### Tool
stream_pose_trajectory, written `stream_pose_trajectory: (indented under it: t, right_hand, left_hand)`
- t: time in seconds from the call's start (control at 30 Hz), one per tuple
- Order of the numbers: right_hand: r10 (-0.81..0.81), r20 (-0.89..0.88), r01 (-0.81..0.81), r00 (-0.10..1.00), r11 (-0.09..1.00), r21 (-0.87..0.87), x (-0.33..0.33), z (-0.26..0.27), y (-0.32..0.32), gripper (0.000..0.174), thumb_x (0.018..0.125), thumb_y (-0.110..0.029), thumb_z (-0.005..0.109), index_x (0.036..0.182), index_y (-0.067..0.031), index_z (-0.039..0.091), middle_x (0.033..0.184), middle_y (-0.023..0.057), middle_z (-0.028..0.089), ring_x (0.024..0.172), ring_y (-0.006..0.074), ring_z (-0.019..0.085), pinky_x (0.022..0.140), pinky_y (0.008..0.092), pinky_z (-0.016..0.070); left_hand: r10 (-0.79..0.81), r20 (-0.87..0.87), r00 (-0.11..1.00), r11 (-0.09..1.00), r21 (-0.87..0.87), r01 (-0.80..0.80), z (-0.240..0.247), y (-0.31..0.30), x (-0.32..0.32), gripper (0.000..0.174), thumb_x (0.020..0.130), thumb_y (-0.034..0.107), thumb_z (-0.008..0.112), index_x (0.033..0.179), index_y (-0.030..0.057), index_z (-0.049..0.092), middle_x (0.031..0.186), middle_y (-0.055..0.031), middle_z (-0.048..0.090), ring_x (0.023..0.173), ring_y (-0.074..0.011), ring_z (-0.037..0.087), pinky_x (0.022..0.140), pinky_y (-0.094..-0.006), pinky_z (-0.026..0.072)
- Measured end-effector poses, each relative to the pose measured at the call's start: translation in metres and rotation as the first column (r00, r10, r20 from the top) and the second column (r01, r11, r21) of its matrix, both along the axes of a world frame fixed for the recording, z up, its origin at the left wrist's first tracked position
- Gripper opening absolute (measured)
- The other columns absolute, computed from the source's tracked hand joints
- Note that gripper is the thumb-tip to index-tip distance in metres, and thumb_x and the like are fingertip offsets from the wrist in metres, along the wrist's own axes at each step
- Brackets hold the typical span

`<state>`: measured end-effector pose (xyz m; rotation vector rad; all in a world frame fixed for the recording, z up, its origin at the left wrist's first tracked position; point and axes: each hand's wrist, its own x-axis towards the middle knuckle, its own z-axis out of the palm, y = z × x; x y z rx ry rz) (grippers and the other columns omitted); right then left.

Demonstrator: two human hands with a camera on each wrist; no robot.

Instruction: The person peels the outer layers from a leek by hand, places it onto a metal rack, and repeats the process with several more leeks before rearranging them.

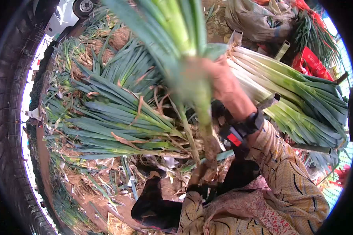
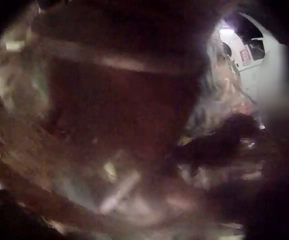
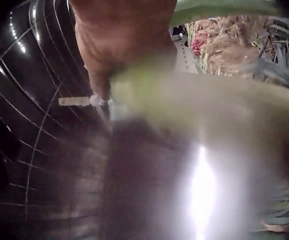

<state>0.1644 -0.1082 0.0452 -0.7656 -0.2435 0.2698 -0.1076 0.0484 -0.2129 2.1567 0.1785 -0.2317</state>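
In the head view my right hand [image 1: 225,86] is raised and grips a leek [image 1: 203,107] just below its spreading green leaves. The same hand [image 3: 124,40] appears at the top of the right wrist view, with the blurred pale stalk crossing below it. My left hand [image 1: 202,174] is low in front of my body, its fingers round the brownish lower end of that leek. Dark blur fills most of the left wrist view, hiding the left hand's fingers. A thinner stalk [image 1: 187,129] hangs beside the held one.
A heap of untrimmed leeks [image 1: 125,113] with dry leaves lies to the left. Clean white-stemmed leeks [image 1: 286,86] rest among metal posts [image 1: 268,101] at the right. Behind them are a stuffed sack [image 1: 259,21] and a red bag [image 1: 312,64]. Leaf scraps litter the ground [image 1: 117,203].
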Motion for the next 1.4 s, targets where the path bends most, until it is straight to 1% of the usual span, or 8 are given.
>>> stream_pose_trajectory:
  t: [0.17,0.4,0.53,0.7,0.77,0.93,1.0,1.4]
  right_hand:
    - [-0.055,-0.003,0.055,0.998,0.995,-0.084,-0.005,-0.004,-0.005,0.023,0.077,-0.01,0.07,0.097,0.0006,0.065,0.08,0.0037,0.066,0.065,0.0104,0.061,0.059,0.0267,0.0513]
    - [0.08,-0.049,-0.075,0.996,0.992,0.097,-0.024,-0.005,0.023,0.026,0.078,-0.008,0.068,0.102,0.0003,0.063,0.089,0.0054,0.066,0.074,0.0123,0.062,0.069,0.0281,0.0512]
    - [0.082,-0.06,-0.073,0.995,0.987,0.141,-0.026,-0.005,0.03,0.028,0.079,-0.009,0.067,0.105,0.0001,0.061,0.09,0.0061,0.066,0.075,0.0124,0.062,0.068,0.0285,0.0515]
    - [0.084,-0.058,-0.067,0.995,0.968,0.24,-0.027,0.002,0.029,0.027,0.079,-0.009,0.066,0.102,0.0044,0.061,0.088,0.0078,0.066,0.069,0.0142,0.063,0.061,0.0287,0.053]
    - [0.125,-0.079,-0.104,0.989,0.967,0.232,-0.015,-0.003,0.019,0.025,0.079,-0.009,0.067,0.1,0.0047,0.062,0.087,0.0078,0.066,0.067,0.0147,0.064,0.058,0.0289,0.0532]
    - [0.069,-0.144,-0.049,0.987,0.99,0.134,-0.008,-0.007,0.014,0.024,0.078,-0.009,0.068,0.098,0.0042,0.064,0.084,0.0074,0.066,0.066,0.0145,0.063,0.057,0.0288,0.0529]
    - [-0.013,-0.152,0.033,0.988,0.991,0.13,-0.009,-0.01,0.014,0.022,0.078,-0.008,0.068,0.097,0.0029,0.064,0.084,0.0066,0.066,0.067,0.014,0.062,0.057,0.0287,0.0523]
    - [-0.495,-0.156,0.517,0.855,0.839,0.169,0.012,-0.006,-0.033,0.027,0.08,-0.006,0.064,0.105,0.0006,0.057,0.089,0.0053,0.062,0.076,0.0157,0.06,0.069,0.0305,0.0507]
  left_hand:
    - [0.01,0.128,0.992,0.978,0.206,-0.037,0.06,0.012,0.076,0.031,0.09,0.026,0.056,0.103,-0.0018,0.058,0.089,-0.0062,0.059,0.078,-0.0169,0.054,0.07,-0.0304,0.0444]
    - [0.377,0.43,0.82,0.876,-0.453,-0.165,0.235,-0.026,0.176,0.033,0.094,0.028,0.049,0.101,-0.0016,0.06,0.086,-0.0069,0.059,0.076,-0.017,0.054,0.068,-0.0283,0.0438]
    - [0.707,-0.084,0.702,0.251,-0.898,-0.36,0.217,-0.034,0.162,0.028,0.091,0.027,0.055,0.097,0.0001,0.061,0.085,-0.0058,0.061,0.076,-0.0153,0.057,0.066,-0.0289,0.0458]
    - [0.483,0.449,0.752,0.845,-0.015,-0.534,0.187,-0.03,0.072,0.021,0.086,0.019,0.059,0.083,-0.0018,0.059,0.069,-0.0142,0.057,0.056,-0.0258,0.051,0.051,-0.0359,0.0368]
    - [-0.01,0.424,0.906,0.996,0.08,-0.026,0.168,-0.008,0.037,0.01,0.081,0.011,0.06,0.087,0.0028,0.058,0.071,-0.0143,0.054,0.058,-0.0342,0.05,0.054,-0.04,0.04]
    - [-0.207,0.088,0.974,0.975,-0.067,0.213,0.054,0.05,-0.039,0.015,0.077,0.011,0.06,0.091,0.0073,0.059,0.085,-0.0164,0.06,0.074,-0.0364,0.059,0.064,-0.0411,0.0482]
    - [-0.365,-0.506,0.781,0.67,0.44,0.598,0.097,0.059,0.006,0.018,0.084,0.024,0.05,0.092,0.0128,0.061,0.086,-0.0134,0.065,0.078,-0.0331,0.063,0.068,-0.0428,0.0491]
    - [0.077,-0.49,0.868,0.424,0.804,0.417,0.054,0.155,0.068,0.023,0.086,0.017,0.048,0.107,0.0108,0.057,0.08,-0.0157,0.067,0.077,-0.0327,0.066,0.065,-0.0462,0.0501]
